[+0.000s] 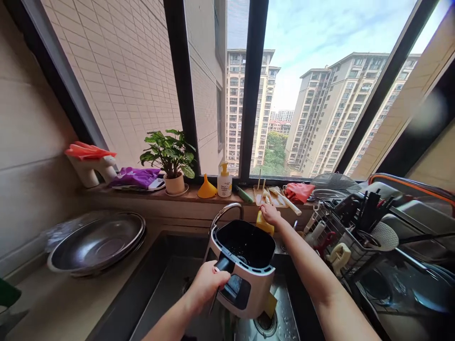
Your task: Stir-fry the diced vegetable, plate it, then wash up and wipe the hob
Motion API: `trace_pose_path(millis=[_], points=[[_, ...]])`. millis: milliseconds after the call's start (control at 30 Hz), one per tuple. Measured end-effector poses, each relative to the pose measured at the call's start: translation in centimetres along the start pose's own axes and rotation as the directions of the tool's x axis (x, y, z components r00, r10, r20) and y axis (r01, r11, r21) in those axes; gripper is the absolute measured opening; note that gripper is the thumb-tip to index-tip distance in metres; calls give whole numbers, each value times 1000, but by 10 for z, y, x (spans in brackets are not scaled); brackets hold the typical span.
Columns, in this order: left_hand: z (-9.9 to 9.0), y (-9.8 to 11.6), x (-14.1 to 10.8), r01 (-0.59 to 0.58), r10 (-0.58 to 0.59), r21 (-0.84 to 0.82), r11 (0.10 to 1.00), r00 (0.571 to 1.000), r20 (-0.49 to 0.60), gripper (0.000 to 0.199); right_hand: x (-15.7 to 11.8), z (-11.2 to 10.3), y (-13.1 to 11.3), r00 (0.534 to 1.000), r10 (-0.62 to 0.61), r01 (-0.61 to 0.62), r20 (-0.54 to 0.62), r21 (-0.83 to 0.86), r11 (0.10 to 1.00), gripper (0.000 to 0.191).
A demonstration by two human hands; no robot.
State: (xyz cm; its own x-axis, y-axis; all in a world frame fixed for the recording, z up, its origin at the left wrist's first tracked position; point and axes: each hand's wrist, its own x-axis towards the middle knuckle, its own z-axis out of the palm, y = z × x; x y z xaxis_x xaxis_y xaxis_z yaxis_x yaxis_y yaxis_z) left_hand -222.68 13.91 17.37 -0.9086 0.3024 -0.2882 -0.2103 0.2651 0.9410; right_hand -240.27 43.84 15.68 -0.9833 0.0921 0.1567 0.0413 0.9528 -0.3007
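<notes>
The left hand (210, 280) has its fingers closed around the black handle (224, 265) of one basket (258, 290), a smooth pale box with rounded corners, slotted rim and dark inside, tilted above the sink (142, 270). At one o'clock from it, the right hand (270, 214) has fingers bent at one yellow thing (265, 225); I cannot tell how firmly they hold it. One curved metal tap (227, 208) rises at twelve o'clock, close behind the rim. At nine o'clock, there is open room over the sink up to its straight edge; beyond, at ten, shiny round metal bowls (103, 244), at least two, stand stacked on the desk (81, 308). At two o'clock, the crowded wire rack (355, 241) limits the space. Farther, the wooden sill (194, 198) carries one leafy plant (170, 154), one plastic funnel (206, 188) and one pump bottle (224, 183).
</notes>
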Motion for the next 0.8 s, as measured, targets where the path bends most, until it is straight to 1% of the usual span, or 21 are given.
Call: trace_pose_path(millis=[133,267,367,467,567,633,700,800], points=[[3,-8,-1,-23,23,-29,999,1000,-14,16,-6,-7,-2,996,0,9,-95,92,996,36],[6,-21,-5,-37,35,-92,995,999,-22,21,-25,-14,2,974,20,18,-225,165,986,40],[7,-36,-13,-33,29,-120,992,999,-29,24,-53,-21,4,956,18,43,-294,201,979,41],[0,-59,-26,-22,20,-96,995,1000,-13,22,-93,-26,8,938,-24,114,-346,242,964,41],[-17,-94,-45,9,-7,-70,997,1000,29,19,-135,-24,12,941,-76,181,-329,304,935,38],[-34,-122,-60,24,-21,-68,997,999,38,17,-156,-19,12,958,-82,173,-274,327,929,35],[-55,-150,-75,54,-53,-45,998,998,15,14,-170,-10,6,971,-76,152,-226,338,929,34],[-84,-186,-96,121,-118,34,992,990,-72,14,-180,13,-14,983,-96,147,-159,353,924,33]])
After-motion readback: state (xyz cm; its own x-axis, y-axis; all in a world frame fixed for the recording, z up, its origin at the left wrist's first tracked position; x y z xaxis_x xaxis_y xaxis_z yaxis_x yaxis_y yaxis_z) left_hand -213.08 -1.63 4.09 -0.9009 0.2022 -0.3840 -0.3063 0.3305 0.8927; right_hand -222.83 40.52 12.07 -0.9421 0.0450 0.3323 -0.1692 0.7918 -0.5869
